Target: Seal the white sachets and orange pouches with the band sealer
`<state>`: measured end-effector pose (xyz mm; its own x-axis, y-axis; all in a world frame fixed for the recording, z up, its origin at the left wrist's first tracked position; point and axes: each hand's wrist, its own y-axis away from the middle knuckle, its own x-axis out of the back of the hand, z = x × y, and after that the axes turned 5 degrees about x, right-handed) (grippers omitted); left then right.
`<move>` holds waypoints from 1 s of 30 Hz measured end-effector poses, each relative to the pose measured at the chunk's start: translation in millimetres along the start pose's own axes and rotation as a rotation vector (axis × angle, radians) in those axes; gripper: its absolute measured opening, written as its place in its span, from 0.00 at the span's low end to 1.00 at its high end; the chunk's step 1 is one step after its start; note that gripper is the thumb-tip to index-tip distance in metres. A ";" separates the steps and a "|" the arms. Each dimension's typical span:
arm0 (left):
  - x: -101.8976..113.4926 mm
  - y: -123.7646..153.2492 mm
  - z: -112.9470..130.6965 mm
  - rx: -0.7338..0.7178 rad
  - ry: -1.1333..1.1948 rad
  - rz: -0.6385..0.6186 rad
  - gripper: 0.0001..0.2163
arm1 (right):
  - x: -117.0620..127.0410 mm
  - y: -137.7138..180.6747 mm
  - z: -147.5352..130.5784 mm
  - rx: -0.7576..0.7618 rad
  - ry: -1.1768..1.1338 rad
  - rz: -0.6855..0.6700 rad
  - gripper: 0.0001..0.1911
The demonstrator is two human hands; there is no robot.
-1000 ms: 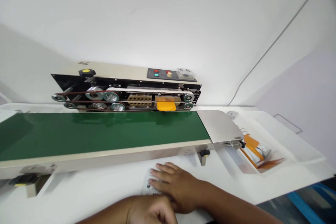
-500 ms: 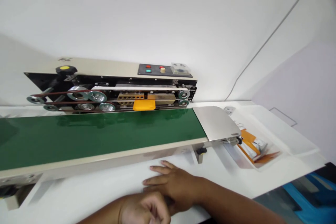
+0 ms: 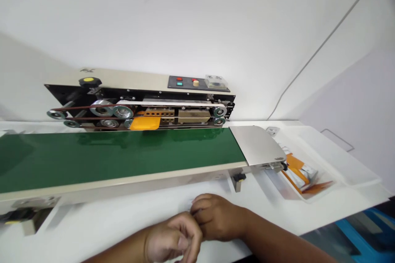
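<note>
An orange packet sits in the machine, above the green belt.
At six o'clock, the left hand partly covers the right hand over the counter; both grips are curled, but with the undersides hidden I cannot tell whether either holds anything. The packet lies toward eleven o'clock from them.

I see a white wall at twelve o'clock, a grey cable slanting up towards two, soft shadow at nine, the white table below.
</note>
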<state>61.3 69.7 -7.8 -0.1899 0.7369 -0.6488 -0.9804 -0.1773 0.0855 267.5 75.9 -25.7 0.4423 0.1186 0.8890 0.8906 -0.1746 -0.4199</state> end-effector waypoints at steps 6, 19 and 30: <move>0.1 0.2 6.8 -0.393 -0.365 0.468 0.25 | 15.6 2.3 -10.0 -0.250 -0.083 0.235 0.31; 5.4 -7.0 2.3 -0.298 -0.879 0.923 0.16 | 24.0 2.7 -8.5 -0.747 -0.296 0.423 0.14; -2.6 -8.1 1.0 -0.294 -0.751 0.821 0.10 | 100.7 2.1 -20.8 -0.910 -0.449 0.029 0.04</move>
<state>69.6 69.9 -6.0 -0.8454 0.5145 0.1433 -0.5159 -0.8561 0.0302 311.7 67.1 66.7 0.6282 0.4258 0.6512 0.5431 -0.8393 0.0249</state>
